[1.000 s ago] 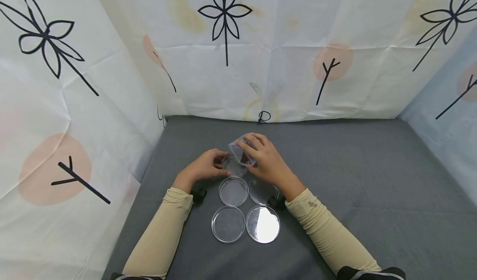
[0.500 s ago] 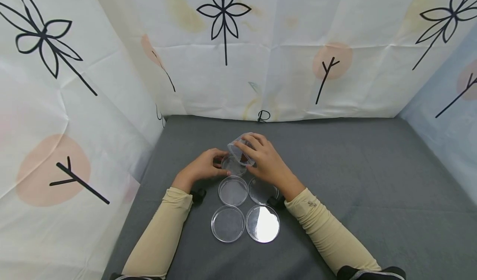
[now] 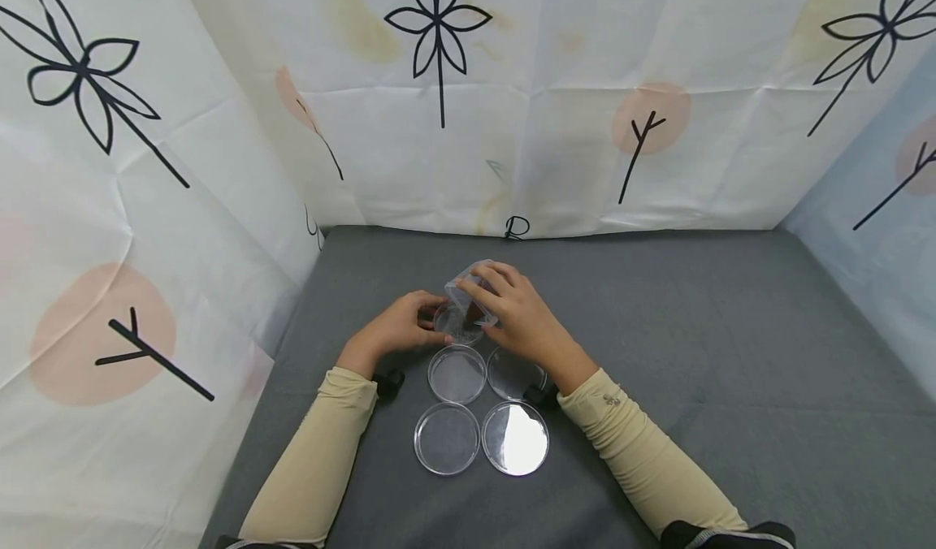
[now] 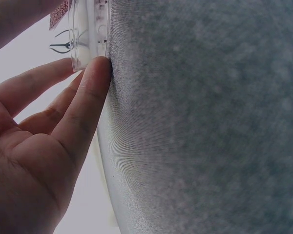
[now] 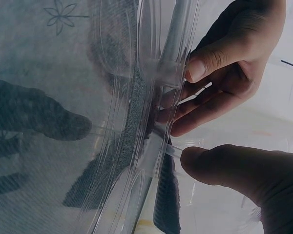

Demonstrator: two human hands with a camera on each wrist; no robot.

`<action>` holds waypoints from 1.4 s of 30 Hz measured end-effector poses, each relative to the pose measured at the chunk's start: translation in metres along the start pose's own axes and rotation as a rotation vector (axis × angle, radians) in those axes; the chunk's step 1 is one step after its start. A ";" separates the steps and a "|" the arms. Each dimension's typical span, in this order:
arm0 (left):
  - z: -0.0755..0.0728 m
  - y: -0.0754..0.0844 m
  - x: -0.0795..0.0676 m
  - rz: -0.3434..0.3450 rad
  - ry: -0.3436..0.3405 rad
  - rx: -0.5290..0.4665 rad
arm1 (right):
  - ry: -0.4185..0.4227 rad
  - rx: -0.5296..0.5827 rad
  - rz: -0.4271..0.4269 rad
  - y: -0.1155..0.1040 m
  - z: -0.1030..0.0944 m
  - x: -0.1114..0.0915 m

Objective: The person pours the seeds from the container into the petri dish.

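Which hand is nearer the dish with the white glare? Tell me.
Right: the right hand is almost straight beyond the dish; the left hand is farther off, beyond and to its left.

Grey cloth surface; five clear round dishes on it, close together.

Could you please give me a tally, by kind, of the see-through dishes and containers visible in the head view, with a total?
Round clear dishes: 5
Clear container, tilted in the right hand: 1
Total in view: 6
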State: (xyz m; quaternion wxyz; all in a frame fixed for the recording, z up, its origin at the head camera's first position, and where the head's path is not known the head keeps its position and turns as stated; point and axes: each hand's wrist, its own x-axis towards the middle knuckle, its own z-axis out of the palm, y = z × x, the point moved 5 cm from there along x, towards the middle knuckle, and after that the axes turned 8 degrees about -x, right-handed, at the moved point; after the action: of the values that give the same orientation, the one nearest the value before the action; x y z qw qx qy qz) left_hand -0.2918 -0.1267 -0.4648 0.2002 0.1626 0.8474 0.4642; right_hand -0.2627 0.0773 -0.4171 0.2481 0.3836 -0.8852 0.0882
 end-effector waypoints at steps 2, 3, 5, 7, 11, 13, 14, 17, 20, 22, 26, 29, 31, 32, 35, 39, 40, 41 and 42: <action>-0.001 0.000 -0.001 -0.001 0.003 0.001 | 0.002 0.006 -0.001 0.000 0.000 0.001; -0.001 0.000 -0.001 -0.001 0.005 0.000 | 0.004 0.009 -0.001 -0.001 0.000 0.001; -0.001 0.000 -0.001 -0.001 0.007 -0.001 | 0.006 0.012 0.000 -0.001 0.000 0.002; -0.002 0.000 -0.001 0.001 0.007 -0.002 | 0.007 0.011 0.000 -0.001 0.000 0.002; -0.003 0.000 -0.002 0.005 0.008 -0.001 | 0.011 0.010 0.000 -0.002 0.001 0.003; -0.003 0.000 -0.002 0.004 0.009 -0.001 | 0.012 0.013 0.002 -0.002 0.001 0.003; -0.003 0.000 -0.002 0.005 0.010 -0.002 | 0.012 0.014 0.002 -0.002 0.001 0.003; -0.004 0.000 -0.003 0.008 0.010 -0.001 | 0.014 0.014 0.003 -0.002 0.001 0.004; -0.004 0.000 -0.002 0.015 0.011 0.004 | 0.020 0.015 0.000 -0.002 0.001 0.004; -0.004 0.000 -0.002 0.015 0.011 0.005 | 0.023 0.017 0.001 -0.002 0.001 0.004; -0.005 -0.001 -0.002 0.004 0.010 -0.004 | 0.019 0.028 0.018 -0.002 0.001 0.005; -0.005 -0.001 -0.002 0.004 0.008 -0.010 | 0.012 0.050 0.050 0.000 0.000 0.005; -0.005 0.000 -0.002 0.006 0.006 -0.016 | 0.004 0.087 0.091 0.003 0.000 0.006; -0.005 0.000 -0.002 0.007 0.006 -0.017 | -0.002 0.116 0.117 0.005 0.000 0.005; -0.004 -0.001 -0.001 -0.001 0.004 -0.024 | -0.009 0.221 0.198 0.012 -0.002 0.004; -0.002 -0.002 0.001 0.001 0.007 -0.021 | 0.012 0.325 0.293 0.023 -0.010 -0.001; -0.001 -0.002 0.002 0.003 0.007 -0.022 | 0.022 0.344 0.314 0.027 -0.013 -0.003; -0.001 -0.002 0.002 0.006 0.005 -0.025 | 0.032 0.362 0.337 0.031 -0.015 -0.005; 0.000 -0.003 0.002 0.008 0.003 -0.027 | 0.042 0.386 0.358 0.035 -0.018 -0.007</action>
State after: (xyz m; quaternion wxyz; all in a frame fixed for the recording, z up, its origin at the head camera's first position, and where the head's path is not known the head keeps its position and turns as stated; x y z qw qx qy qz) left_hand -0.2940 -0.1272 -0.4672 0.1992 0.1626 0.8406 0.4768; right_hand -0.2767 0.1121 -0.4037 0.1691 0.2591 -0.9004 0.3057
